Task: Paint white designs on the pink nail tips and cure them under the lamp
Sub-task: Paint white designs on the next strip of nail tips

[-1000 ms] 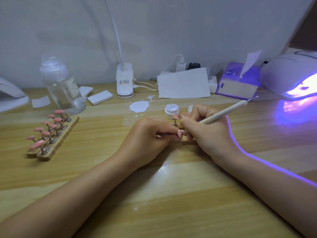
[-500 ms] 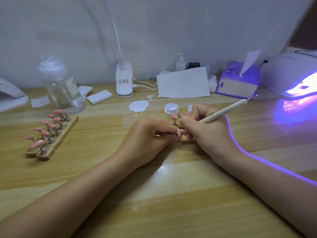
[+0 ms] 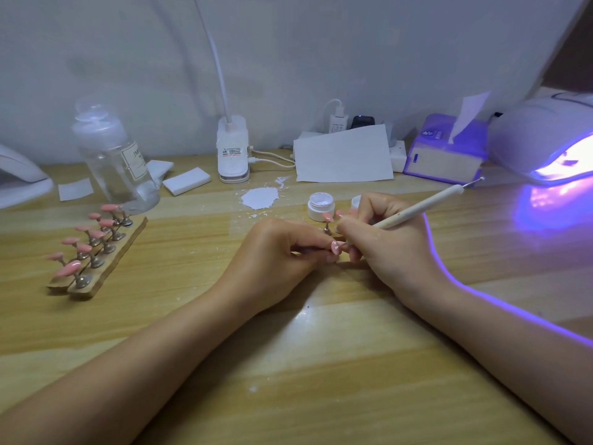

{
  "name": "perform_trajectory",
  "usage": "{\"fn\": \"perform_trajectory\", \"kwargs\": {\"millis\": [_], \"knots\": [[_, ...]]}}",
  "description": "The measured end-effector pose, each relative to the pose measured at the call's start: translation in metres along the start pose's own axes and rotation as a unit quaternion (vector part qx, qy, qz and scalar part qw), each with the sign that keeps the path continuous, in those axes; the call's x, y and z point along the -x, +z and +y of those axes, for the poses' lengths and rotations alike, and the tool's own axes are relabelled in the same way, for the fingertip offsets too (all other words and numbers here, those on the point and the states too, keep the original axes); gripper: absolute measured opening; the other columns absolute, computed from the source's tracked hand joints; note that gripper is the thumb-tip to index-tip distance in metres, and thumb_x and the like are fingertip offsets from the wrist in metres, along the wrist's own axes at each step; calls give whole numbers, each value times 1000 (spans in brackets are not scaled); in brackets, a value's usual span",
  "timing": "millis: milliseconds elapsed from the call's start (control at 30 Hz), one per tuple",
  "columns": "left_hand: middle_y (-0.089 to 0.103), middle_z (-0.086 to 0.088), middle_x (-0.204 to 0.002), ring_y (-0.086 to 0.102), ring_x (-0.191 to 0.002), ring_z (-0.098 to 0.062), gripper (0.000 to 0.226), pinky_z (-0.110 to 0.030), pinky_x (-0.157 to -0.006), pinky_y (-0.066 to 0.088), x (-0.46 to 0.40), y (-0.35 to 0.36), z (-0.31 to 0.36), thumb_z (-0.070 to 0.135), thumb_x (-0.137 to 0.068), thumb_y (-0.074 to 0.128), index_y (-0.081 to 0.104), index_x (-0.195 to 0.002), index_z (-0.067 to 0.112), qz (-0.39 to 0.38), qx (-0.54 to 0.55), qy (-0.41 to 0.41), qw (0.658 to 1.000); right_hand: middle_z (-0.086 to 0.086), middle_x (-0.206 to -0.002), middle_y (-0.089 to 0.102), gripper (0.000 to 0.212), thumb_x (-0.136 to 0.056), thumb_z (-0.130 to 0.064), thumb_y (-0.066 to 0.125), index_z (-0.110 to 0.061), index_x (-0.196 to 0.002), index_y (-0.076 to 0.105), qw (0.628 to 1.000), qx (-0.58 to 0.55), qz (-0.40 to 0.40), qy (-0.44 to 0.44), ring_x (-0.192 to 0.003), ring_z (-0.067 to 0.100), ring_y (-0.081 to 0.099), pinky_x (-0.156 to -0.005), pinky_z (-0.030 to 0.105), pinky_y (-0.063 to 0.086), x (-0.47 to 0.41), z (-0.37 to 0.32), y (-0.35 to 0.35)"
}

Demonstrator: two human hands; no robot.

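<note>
**Pink tip meets white paint at mid-table**

Pink nail tips on metal stands (image 3: pixel 84 248) wait in two rows on a wooden rack (image 3: pixel 106 268) at the far left of the table (image 3: pixel 321 364), just in front of a clear bottle (image 3: pixel 115 168). Toward the middle, the left hand (image 3: pixel 276 255) has its fingers curled together around the stem of a single nail tip (image 3: pixel 336 248), which faces up and already carries what look like small white marks. Immediately to its right, touching fingertip to fingertip, the right hand (image 3: pixel 385 242) is clamped pen-fashion on a dotting pen (image 3: pixel 417 208). The pen's long axis runs from its working end at the tip, low and left, up and away to the right, toward the glowing curing lamp (image 3: pixel 552 146) at the table's right edge. An open pot of white paint (image 3: pixel 321 205) sits just behind the hands, near a white smear (image 3: pixel 259 198); another tip on a stand (image 3: pixel 327 220) rises beside the pot. By appearances the painting is under way, and the lamp lies on the pen hand's side, well apart from the tip.
</note>
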State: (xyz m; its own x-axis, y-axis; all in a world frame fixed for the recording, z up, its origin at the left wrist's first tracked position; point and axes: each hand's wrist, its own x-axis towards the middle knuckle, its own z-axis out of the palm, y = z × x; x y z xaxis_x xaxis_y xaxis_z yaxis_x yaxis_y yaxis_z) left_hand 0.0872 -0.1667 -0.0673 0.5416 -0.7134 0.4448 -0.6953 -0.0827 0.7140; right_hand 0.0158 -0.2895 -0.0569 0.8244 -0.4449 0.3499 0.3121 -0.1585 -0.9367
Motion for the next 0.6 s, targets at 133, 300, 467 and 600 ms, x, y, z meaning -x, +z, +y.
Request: {"fn": "perform_trajectory", "kwargs": {"millis": [133, 300, 467, 600], "knots": [[71, 2, -78, 63, -73, 0, 15, -12, -68, 47, 0, 0, 0, -2, -76, 70, 75, -85, 9, 0, 3, 1, 1000, -8, -31, 44, 43, -79, 8, 57, -10, -47, 35, 1000, 2, -2, -1, -32, -2, 41, -38, 9, 35, 0, 0, 0], [71, -1, -78, 63, -73, -3, 16, -13, -68, 47, 0, 0, 0, -3, -75, 70, 75, -85, 9, 1, 2, -1, 1000, -8, -31, 45, 42, -78, 8, 57, -10, -47, 35, 1000, 0, -2, -2, -32, -2, 42, -38, 10, 35, 0, 0, 0], [72, -1, -79, 64, -73, -4, 17, -15, -69, 48, 0, 0, 1, -3, -76, 69, 75, -86, 9, 0, 7, -1, 1000, -8, -31, 44, 42, -79, 8, 57, -9, -47, 35, 1000, -2, -1, 0, -32, -2, 41, -38, 9, 35, 0, 0, 0], [71, 1, -79, 64, -74, -3, 17, -15, -70, 49, 0, 0, 1, -3, -76, 69, 75, -86, 10, 0, 11, -2, 1000, -9, -31, 44, 42, -79, 8, 57, -9, -47, 35, 1000, -3, 0, 4, -32, -1, 41, -38, 9, 34, 0, 0, 0]]}}
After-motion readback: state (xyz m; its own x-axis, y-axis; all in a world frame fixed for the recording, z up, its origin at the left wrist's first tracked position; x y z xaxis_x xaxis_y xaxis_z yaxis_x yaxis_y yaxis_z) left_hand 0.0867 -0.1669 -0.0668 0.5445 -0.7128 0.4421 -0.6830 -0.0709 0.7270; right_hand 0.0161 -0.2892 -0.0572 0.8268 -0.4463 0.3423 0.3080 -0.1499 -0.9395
